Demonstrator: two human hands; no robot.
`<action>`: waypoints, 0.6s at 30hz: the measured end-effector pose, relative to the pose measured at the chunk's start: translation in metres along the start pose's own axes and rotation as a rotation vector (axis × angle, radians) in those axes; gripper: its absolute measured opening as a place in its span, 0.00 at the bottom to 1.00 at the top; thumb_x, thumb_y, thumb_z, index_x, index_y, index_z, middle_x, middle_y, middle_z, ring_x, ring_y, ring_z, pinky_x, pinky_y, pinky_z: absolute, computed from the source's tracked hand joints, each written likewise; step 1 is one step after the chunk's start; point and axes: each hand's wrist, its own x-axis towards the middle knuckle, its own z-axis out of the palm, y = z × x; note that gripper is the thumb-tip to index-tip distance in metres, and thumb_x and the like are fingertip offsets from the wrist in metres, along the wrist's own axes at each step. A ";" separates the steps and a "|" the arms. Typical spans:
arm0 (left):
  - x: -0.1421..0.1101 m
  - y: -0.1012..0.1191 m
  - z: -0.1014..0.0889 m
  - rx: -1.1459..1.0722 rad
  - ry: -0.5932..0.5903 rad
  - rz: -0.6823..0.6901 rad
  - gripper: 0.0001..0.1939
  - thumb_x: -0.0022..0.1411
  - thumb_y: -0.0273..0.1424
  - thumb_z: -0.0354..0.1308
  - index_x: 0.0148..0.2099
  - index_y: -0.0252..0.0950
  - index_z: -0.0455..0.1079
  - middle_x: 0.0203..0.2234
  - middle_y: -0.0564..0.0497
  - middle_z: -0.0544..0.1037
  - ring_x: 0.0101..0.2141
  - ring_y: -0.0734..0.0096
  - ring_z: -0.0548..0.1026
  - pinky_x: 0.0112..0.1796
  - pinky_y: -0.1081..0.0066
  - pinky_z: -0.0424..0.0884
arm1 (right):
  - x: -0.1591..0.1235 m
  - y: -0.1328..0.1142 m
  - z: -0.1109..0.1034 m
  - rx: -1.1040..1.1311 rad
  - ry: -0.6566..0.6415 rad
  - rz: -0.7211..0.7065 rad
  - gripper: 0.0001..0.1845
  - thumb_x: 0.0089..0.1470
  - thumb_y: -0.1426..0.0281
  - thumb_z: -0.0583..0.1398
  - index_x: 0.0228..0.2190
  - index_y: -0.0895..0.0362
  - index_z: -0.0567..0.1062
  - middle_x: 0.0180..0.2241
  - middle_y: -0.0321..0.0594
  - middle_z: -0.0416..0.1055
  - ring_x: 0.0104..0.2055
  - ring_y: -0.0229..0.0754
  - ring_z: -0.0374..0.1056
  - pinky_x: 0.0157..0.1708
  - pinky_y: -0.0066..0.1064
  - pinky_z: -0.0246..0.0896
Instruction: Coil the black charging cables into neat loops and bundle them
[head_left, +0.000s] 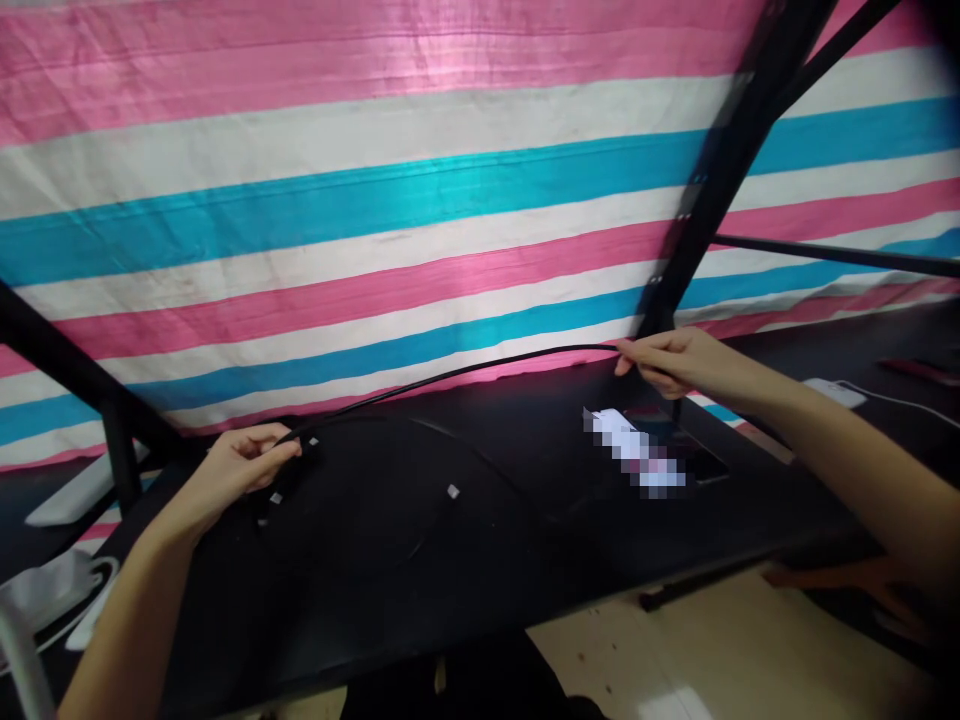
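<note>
A black cable [450, 377] stretches in a shallow arc above the black table [420, 570], held between both hands. My left hand [244, 462] is closed around its left end at the table's left side, where several short black leads with small white tags [453, 491] lie. My right hand [664, 360] pinches the cable's right end, raised above the table near a black frame post [712, 190]. Below the right hand lies a blurred-out flat item [637, 455] on the table.
A pink, white and blue striped sheet [375, 200] hangs behind the table. Black frame bars cross at left [67, 365] and right. A white adapter with a white cord [836, 392] lies at the far right. Pale floor [712, 650] shows below the table's front edge.
</note>
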 end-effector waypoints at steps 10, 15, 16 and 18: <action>-0.009 0.030 0.012 -0.077 0.156 0.133 0.18 0.56 0.47 0.55 0.28 0.36 0.66 0.13 0.60 0.49 0.15 0.82 0.48 0.18 0.77 0.40 | 0.018 0.034 0.020 0.035 0.035 0.137 0.23 0.50 0.49 0.58 0.29 0.58 0.77 0.17 0.37 0.65 0.18 0.35 0.63 0.18 0.27 0.57; -0.025 0.078 0.033 0.063 0.276 0.321 0.17 0.57 0.44 0.54 0.26 0.36 0.67 0.13 0.58 0.52 0.15 0.80 0.50 0.18 0.75 0.43 | 0.029 0.009 0.066 -0.095 0.126 0.012 0.30 0.54 0.45 0.50 0.43 0.54 0.75 0.39 0.51 0.74 0.39 0.48 0.73 0.29 0.35 0.71; -0.029 0.089 0.037 0.131 0.304 0.367 0.16 0.58 0.42 0.54 0.26 0.36 0.68 0.13 0.57 0.54 0.16 0.79 0.52 0.18 0.75 0.45 | 0.025 -0.002 0.079 -0.089 0.076 -0.049 0.31 0.55 0.45 0.48 0.49 0.52 0.72 0.44 0.50 0.73 0.43 0.50 0.72 0.33 0.38 0.71; -0.037 0.109 0.047 0.234 0.350 0.440 0.15 0.58 0.40 0.53 0.25 0.36 0.69 0.13 0.56 0.58 0.17 0.79 0.55 0.19 0.75 0.49 | 0.013 -0.023 0.107 -0.109 -0.053 -0.234 0.32 0.55 0.48 0.50 0.57 0.47 0.63 0.54 0.47 0.66 0.53 0.52 0.66 0.44 0.43 0.68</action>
